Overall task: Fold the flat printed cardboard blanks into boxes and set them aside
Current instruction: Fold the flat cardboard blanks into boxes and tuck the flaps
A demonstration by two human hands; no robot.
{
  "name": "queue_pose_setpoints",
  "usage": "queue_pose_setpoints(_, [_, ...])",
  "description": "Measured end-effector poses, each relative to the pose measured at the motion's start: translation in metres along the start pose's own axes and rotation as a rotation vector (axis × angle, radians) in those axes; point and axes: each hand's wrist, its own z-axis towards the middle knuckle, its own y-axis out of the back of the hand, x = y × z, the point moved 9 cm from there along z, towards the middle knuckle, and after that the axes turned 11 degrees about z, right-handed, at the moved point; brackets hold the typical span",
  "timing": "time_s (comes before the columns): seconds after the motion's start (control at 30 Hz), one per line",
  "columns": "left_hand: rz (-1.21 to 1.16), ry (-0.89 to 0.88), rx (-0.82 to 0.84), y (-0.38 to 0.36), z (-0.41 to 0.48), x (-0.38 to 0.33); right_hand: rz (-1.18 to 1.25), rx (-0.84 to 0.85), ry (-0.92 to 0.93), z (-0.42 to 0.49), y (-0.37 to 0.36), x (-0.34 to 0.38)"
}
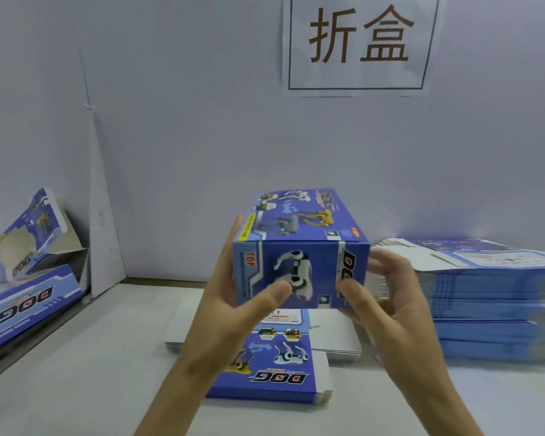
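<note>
Well, far left first: two made-up boxes [26,243] leaning by wall [186,136], upper one tilted w/ an end gaping, lower one lying flat. Risk at set-aside: knocking tilted one over, or denting a flap, if dropped carelessly on that heap.

Centre-left: left hand [230,297] gripping box [299,265], thumb flat on near end face, fingers straight up along left side. Box held up off table [76,388], directly over small pile of flat blanks [274,372], near end closed, long printed top running away toward far wall. Far end hidden behind near one.

Centre-right: right hand [390,305] at opposite corner, thumb pressing near face by right edge, fingers curled round right side; blurred there, so prob. touching but not sure.

Likely trouble: thumbs pushing too hard on near face, caving end panel inward or popping a tuck flap out. Grip at near end only, far end free to sag or twist; could rack out of square. Letting go w/ either hand too soon: drop onto pile below, scuffed print, scattered blanks.

Right: tall stack [485,309] of blanks, just beside right-hand fingers. Easy to shove top sheets off w/ a rightward swing of box or elbow.
</note>
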Motion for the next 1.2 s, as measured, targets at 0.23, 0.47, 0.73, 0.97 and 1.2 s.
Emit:
queue_pose_setpoints(0.23, [-0.096, -0.039, -0.007, 0.0, -0.003, -0.013, -0.017, 0.096, 0.061, -0.004, -0.012, 0.019])
queue_pose_setpoints(0.47, [-0.074, -0.08, -0.066, 0.003, -0.004, -0.027, 0.134, 0.102, 0.146, -0.011, -0.021, 0.038])
queue_pose_setpoints(0.73, [-0.022, -0.218, -0.122, -0.008, -0.012, -0.045, 0.044, 0.076, 0.262, -0.013, -0.02, 0.044])
queue_pose_setpoints(0.97, [0.003, -0.265, -0.057, -0.011, -0.014, -0.053, 0.097, 0.052, 0.258, -0.01, -0.016, 0.042])
queue_pose_setpoints(1.2, [-0.024, -0.255, -0.087, -0.011, -0.013, -0.048, 0.073, 0.033, 0.268, -0.011, -0.014, 0.041])
